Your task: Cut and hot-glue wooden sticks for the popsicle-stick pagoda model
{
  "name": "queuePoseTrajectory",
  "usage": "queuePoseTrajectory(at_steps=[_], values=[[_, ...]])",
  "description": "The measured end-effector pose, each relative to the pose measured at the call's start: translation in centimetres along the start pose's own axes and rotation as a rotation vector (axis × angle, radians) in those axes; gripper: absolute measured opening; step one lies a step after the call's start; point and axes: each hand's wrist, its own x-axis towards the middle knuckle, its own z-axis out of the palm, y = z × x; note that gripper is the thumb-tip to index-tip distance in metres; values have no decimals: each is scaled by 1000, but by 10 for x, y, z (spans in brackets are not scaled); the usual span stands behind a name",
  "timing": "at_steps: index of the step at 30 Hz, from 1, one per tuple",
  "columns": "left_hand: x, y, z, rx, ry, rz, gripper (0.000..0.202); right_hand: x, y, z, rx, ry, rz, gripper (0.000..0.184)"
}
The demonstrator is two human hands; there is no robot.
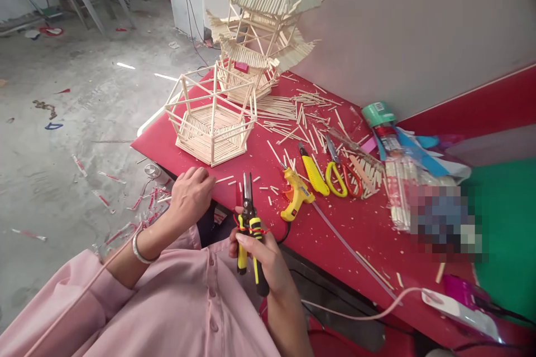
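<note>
My right hand (262,259) grips yellow-and-black cutting pliers (249,223) by the handles, their blades pointing away over the red table (335,228). My left hand (191,194) rests curled at the table's near edge, just in front of a hexagonal stick basket frame (211,120). Its fingers are bent inward; what they pinch, if anything, is hidden. A short stick (225,179) lies beside that hand.
A tall stick pagoda model (262,22) stands at the far end. A yellow glue gun (295,195), yellow utility knife (314,174), scissors (339,175), loose sticks (301,117) and packets of sticks (397,178) lie across the table. A cable (368,312) runs along the near edge.
</note>
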Motion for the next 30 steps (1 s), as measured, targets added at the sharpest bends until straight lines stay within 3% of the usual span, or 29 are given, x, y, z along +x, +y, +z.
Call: queuePoseTrajectory(at_steps=[8, 15, 23, 30], values=[[14, 2, 4, 20, -62, 53, 23, 0, 3, -2, 21, -4, -13, 55], [6, -1, 10, -90, 35, 50, 29, 1, 11, -8, 166, -130, 158, 44], [6, 3, 10, -105, 92, 50, 28, 4, 27, -7, 299, -26, 181, 39], [10, 3, 13, -132, 116, 12, 28, 1, 28, 1, 259, -92, 202, 33]])
